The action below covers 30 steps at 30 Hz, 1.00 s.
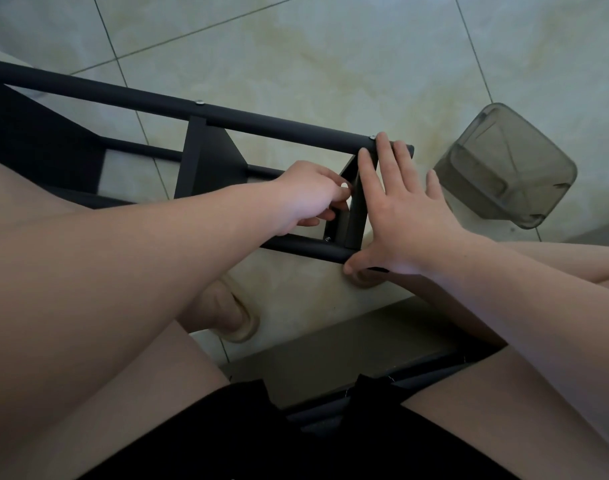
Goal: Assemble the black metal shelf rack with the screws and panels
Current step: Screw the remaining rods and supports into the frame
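The black metal shelf rack (pixel 150 97) lies on its side across the tiled floor, with two long tubes and black panels between them. A silver screw head (pixel 199 102) shows on the upper tube, another (pixel 372 136) sits at its right end, and a third (pixel 327 239) is on the lower tube. My left hand (pixel 313 192) reaches inside the frame, its fingers curled against the end panel (pixel 355 206); what they pinch is hidden. My right hand (pixel 400 209) lies flat with straight fingers over the end panel, fingertips on the upper tube, thumb at the lower tube.
A smoky translucent plastic container (pixel 503 168) lies tipped on the floor to the right of the rack's end. My bare legs and a beige slipper (pixel 233 313) are below the rack. A grey low ledge (pixel 330 358) runs in front of me.
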Tool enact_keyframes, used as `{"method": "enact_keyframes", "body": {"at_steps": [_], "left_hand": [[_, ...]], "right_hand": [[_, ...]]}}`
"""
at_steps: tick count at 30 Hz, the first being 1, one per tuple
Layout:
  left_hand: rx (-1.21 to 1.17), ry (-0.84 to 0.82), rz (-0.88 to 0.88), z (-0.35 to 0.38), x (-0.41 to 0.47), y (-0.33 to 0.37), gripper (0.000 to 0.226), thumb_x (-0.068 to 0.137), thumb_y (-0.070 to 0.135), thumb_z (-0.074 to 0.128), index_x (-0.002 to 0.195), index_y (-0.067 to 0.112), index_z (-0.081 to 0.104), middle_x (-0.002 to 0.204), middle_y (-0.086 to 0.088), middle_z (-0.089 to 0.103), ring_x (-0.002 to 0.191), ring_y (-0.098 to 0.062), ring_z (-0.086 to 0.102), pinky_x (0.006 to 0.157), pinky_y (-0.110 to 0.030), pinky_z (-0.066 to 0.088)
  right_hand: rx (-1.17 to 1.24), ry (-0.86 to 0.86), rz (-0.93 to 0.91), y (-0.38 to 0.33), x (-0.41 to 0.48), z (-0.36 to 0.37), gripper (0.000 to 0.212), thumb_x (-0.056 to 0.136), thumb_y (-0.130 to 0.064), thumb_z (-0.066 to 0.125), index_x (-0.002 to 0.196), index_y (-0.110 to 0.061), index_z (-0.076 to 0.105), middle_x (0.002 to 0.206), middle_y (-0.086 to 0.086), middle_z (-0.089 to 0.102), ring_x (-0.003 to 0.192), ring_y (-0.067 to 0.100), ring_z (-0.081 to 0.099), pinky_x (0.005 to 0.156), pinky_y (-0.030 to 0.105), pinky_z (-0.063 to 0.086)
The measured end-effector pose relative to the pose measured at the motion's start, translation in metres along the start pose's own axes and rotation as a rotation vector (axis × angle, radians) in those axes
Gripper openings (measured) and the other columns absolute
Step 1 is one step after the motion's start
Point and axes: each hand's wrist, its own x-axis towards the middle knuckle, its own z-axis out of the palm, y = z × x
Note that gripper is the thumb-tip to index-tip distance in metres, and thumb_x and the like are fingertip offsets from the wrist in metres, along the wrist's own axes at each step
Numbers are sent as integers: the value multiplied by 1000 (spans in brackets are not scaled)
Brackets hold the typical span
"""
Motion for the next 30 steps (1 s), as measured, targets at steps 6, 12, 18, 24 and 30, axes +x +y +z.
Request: {"method": "enact_keyframes", "body": {"at_steps": [6,12,18,24,30], "left_hand": [[-8,11,-3,-1,-1,2,4,97,30,63,98,28,67,92,5,76,86,-13,69,70,-26,51],[-4,9,-48,-5,0,3,10,99,29,58,95,28,67,87,7,77,85,-13,70,74,-29,52],[49,-45,-58,-6,0,2,11,99,30,58,97,28,68,80,10,77,87,-14,71,75,-29,53],[36,-33,-40,-6,-1,3,11,99,29,57,98,27,68,83,9,77,83,-12,70,69,-27,50],[62,-54,-57,-6,-1,3,12,100,28,56,97,26,67,82,9,77,82,-13,70,69,-27,50]], "right_hand": [[-3,5,3,-1,0,-1,155,61,-77,79,156,-16,-28,161,8,-39,152,30,-30,124,62,4],[-6,-1,3,-1,0,-2,155,61,-77,79,156,-16,-28,161,8,-40,152,31,-30,124,63,5],[-11,0,1,-1,0,-2,155,61,-77,78,156,-15,-27,161,9,-39,152,31,-29,124,62,5],[-1,-5,6,-2,0,-4,155,61,-77,79,156,-16,-28,161,8,-40,151,31,-30,124,62,5],[4,-2,5,-2,0,-2,156,60,-77,79,157,-16,-27,161,8,-39,152,30,-30,124,62,5]]}}
